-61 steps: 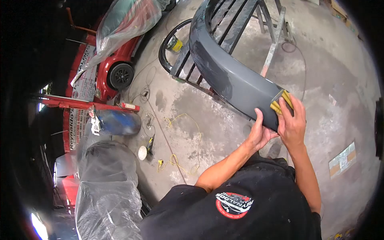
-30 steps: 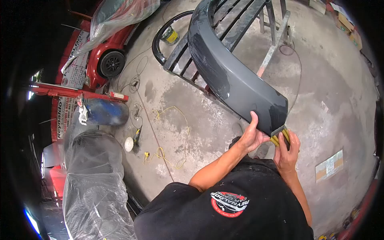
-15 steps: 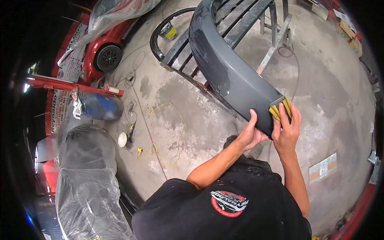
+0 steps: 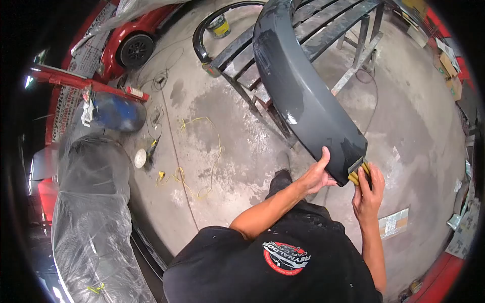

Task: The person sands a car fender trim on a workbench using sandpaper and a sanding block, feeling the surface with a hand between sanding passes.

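Note:
A long, curved dark grey fender flare [image 4: 308,96] lies over a slatted metal stand, its near end reaching toward me. My left hand [image 4: 317,177] grips that end from the left, thumb on top and fingers underneath. At the right edge of the same end, my right hand [image 4: 369,192] presses a folded piece of yellow-backed sandpaper [image 4: 355,177] against the surface. Dark, wet-looking patches show beside the sandpaper. The fingers under the flare are partly hidden.
The slatted stand [image 4: 348,31] carries the flare and a second black arched trim [image 4: 197,44]. Left on the floor are a polisher-like tool [image 4: 142,158], a yellow cord [image 4: 218,151] and a blue drum [image 4: 118,112]. Plastic sheeting [image 4: 93,212] drapes a shape at left.
My right hand has slid the sandpaper down the flare's right edge toward its near tip, uncovering a dark patch. My left hand keeps its grip. The whole view has shifted slightly.

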Demonstrator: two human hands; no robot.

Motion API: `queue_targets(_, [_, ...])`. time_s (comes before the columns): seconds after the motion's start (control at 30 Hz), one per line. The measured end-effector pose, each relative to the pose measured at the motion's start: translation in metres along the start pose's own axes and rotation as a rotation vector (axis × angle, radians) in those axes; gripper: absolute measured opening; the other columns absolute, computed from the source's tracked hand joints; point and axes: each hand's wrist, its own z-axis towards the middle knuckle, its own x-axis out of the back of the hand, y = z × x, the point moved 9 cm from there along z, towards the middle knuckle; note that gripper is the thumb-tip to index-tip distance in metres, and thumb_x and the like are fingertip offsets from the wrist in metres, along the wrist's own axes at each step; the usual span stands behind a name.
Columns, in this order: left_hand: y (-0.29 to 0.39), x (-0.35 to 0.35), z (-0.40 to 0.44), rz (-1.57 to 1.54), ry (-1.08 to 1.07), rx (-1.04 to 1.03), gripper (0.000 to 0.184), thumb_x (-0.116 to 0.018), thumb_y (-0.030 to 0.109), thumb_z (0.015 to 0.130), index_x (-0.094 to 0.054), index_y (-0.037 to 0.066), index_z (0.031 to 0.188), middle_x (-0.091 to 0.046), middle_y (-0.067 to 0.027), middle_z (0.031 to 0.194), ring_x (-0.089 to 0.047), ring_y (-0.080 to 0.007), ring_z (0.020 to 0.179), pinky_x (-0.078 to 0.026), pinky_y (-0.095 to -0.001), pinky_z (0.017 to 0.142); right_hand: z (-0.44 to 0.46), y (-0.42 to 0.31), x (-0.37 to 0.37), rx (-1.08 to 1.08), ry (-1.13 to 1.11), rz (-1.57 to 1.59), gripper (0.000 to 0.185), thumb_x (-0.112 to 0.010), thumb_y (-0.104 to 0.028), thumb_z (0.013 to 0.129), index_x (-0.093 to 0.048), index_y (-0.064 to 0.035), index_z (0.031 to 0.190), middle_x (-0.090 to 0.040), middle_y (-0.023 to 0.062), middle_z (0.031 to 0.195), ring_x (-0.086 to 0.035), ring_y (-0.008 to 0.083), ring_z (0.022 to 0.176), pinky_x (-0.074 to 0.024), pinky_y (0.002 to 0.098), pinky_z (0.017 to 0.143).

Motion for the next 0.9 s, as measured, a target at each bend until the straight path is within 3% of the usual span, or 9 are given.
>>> queue_targets(0.1, [-0.003,-0.005,0.001,-0.046,-0.075,0.004,0.081,-0.025,0.071,0.093,-0.027,0.013,0.151,-0.044,-0.0108,0.147,-0.049,-0.0256,0.132,-0.050,-0.0472,0.100,0.061,-0.035,0.000,0.124,-0.009,0.009,0.041,-0.066,0.002,0.075,-0.069,-0.0047,0.115,-0.059,0.0171,0.129,-0.056,0.0351,0.118,-0.0409,0.0457,0.101])
queue_targets(0.13, [-0.002,-0.005,0.000,-0.050,-0.065,0.000,0.079,-0.025,0.071,0.095,-0.031,0.015,0.150,-0.044,-0.0080,0.147,-0.047,-0.0221,0.133,-0.048,-0.0473,0.101,0.083,-0.048,-0.011,0.148,-0.051,0.025,0.041,-0.066,0.003,0.074,-0.069,-0.0046,0.114,-0.058,0.0175,0.129,-0.056,0.0353,0.118,-0.0410,0.0463,0.100])
queue_targets(0.37, [-0.012,0.006,0.005,-0.042,-0.079,0.040,0.081,-0.024,0.071,0.094,-0.027,0.014,0.151,-0.042,-0.0089,0.148,-0.044,-0.0243,0.135,-0.046,-0.0506,0.104,0.029,-0.013,0.006,0.037,-0.029,0.008,0.044,-0.066,0.008,0.071,-0.069,-0.0031,0.113,-0.059,0.0176,0.128,-0.057,0.0350,0.117,-0.0408,0.0467,0.100])
queue_targets(0.4, [-0.012,0.006,0.005,-0.051,-0.080,0.041,0.081,-0.023,0.071,0.094,-0.027,0.014,0.152,-0.041,-0.0095,0.149,-0.043,-0.0246,0.136,-0.046,-0.0504,0.104,0.032,-0.008,-0.001,0.060,-0.072,0.034,0.044,-0.065,0.006,0.077,-0.067,-0.0044,0.119,-0.057,0.0174,0.131,-0.054,0.0367,0.121,-0.0396,0.0448,0.104])
queue_targets(0.53, [-0.002,0.001,0.001,-0.051,-0.031,-0.006,0.081,-0.023,0.070,0.095,-0.026,0.013,0.152,-0.041,-0.0100,0.149,-0.044,-0.0253,0.136,-0.047,-0.0495,0.104,0.090,-0.053,-0.020,0.147,-0.059,0.030,0.043,-0.069,0.004,0.072,-0.069,-0.0034,0.114,-0.059,0.0176,0.128,-0.056,0.0352,0.118,-0.0414,0.0459,0.100])
queue_targets(0.63, [-0.008,0.007,0.004,0.000,-0.046,0.013,0.081,-0.023,0.070,0.095,-0.027,0.013,0.151,-0.043,-0.0103,0.147,-0.046,-0.0255,0.134,-0.047,-0.0495,0.104,0.027,-0.005,-0.004,0.064,-0.047,-0.007,0.043,-0.069,0.004,0.071,-0.069,-0.0041,0.113,-0.059,0.0167,0.128,-0.056,0.0346,0.118,-0.0420,0.0460,0.099])
queue_targets(0.67, [-0.010,0.009,0.005,-0.006,-0.071,0.019,0.080,-0.025,0.071,0.095,-0.032,0.013,0.150,-0.044,-0.0082,0.147,-0.044,-0.0215,0.135,-0.047,-0.0469,0.100,0.012,0.007,-0.003,0.018,-0.039,0.012,0.043,-0.067,0.006,0.071,-0.070,-0.0047,0.113,-0.059,0.0164,0.128,-0.057,0.0344,0.117,-0.0428,0.0458,0.098])
queue_targets(0.83, [-0.015,0.006,0.002,-0.041,-0.060,0.020,0.082,-0.026,0.072,0.094,-0.033,0.011,0.149,-0.044,-0.0080,0.147,-0.045,-0.0216,0.135,-0.046,-0.0475,0.101,0.088,-0.045,-0.025,0.104,-0.072,0.087,0.043,-0.065,0.007,0.075,-0.066,-0.0025,0.116,-0.057,0.0189,0.131,-0.054,0.0367,0.122,-0.0389,0.0455,0.104])
queue_targets(0.9, [-0.009,0.009,0.005,-0.037,-0.050,0.024,0.083,-0.026,0.073,0.094,-0.033,0.011,0.149,-0.044,-0.0080,0.147,-0.045,-0.0222,0.135,-0.045,-0.0482,0.102,0.077,-0.039,-0.016,0.095,-0.065,0.062,0.042,-0.064,0.006,0.075,-0.066,-0.0028,0.116,-0.057,0.0185,0.131,-0.054,0.0366,0.121,-0.0391,0.0456,0.104])
